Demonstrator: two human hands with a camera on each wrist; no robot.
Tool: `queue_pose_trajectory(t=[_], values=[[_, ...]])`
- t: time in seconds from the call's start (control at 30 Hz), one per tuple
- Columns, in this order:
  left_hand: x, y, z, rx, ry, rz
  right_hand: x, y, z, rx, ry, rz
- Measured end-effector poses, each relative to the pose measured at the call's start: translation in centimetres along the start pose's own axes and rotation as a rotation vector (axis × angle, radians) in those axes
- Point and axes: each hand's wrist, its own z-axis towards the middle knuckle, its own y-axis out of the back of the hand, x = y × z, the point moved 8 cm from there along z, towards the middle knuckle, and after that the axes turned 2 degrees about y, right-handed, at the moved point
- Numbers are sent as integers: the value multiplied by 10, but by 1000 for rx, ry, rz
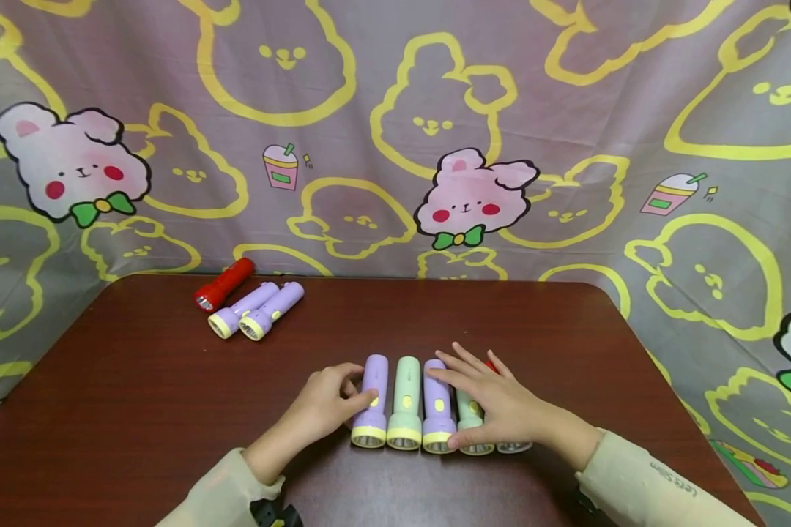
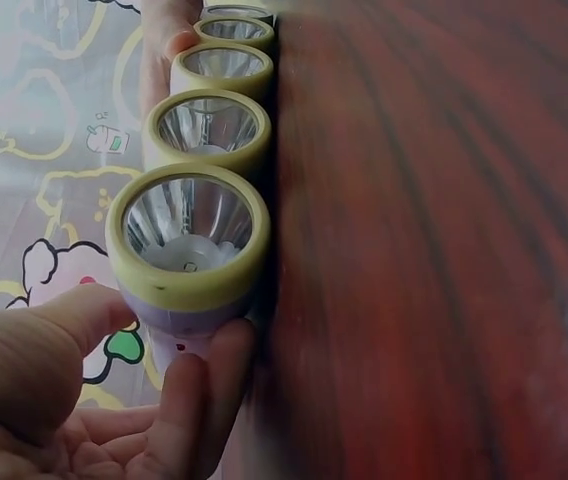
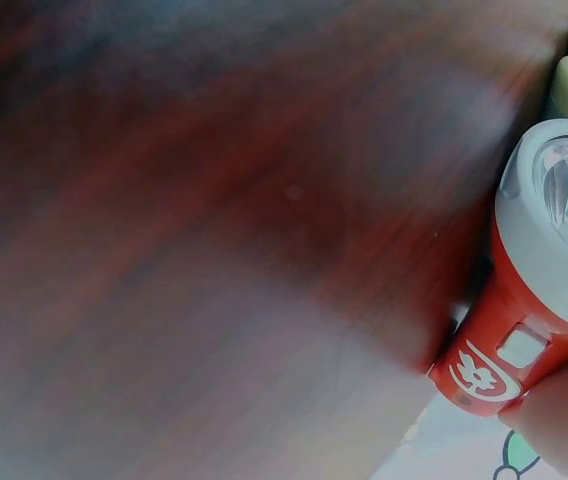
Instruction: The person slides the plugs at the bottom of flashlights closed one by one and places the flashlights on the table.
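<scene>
Several flashlights lie side by side, lenses facing the person. My left hand (image 1: 318, 404) holds the leftmost purple flashlight (image 1: 377, 375), thumb on top and fingers at its far side; the left wrist view shows the hand (image 2: 94, 400) around it below the yellow rim (image 2: 189, 290). A green flashlight (image 1: 407, 379) and another purple one (image 1: 438, 421) come beside it. My right hand (image 1: 509, 404) spreads over the right part of the row, partly hiding a second green flashlight (image 1: 468, 417) and a red one. A finger (image 3: 564, 415) touches this red flashlight (image 3: 494, 315).
At the table's back left lie a red flashlight (image 1: 227, 284) and two purple flashlights (image 1: 250, 301), (image 1: 283, 301) close together. The brown table (image 1: 138, 410) ends at a patterned cloth (image 1: 369, 168) hanging behind it and at the right side.
</scene>
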Motion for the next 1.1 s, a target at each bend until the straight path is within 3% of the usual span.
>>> queue_pose_trajectory(t=[0.67,0.9,1.1], values=[[9,7,0,53,8,-56,-2,-2,0,6,-7,6],[17,30,0,-5,16,-31,-4,-4,-1,7,-9,10],[23,62,-1,-118,-22,57,-3,-3,0,14,-15,14]])
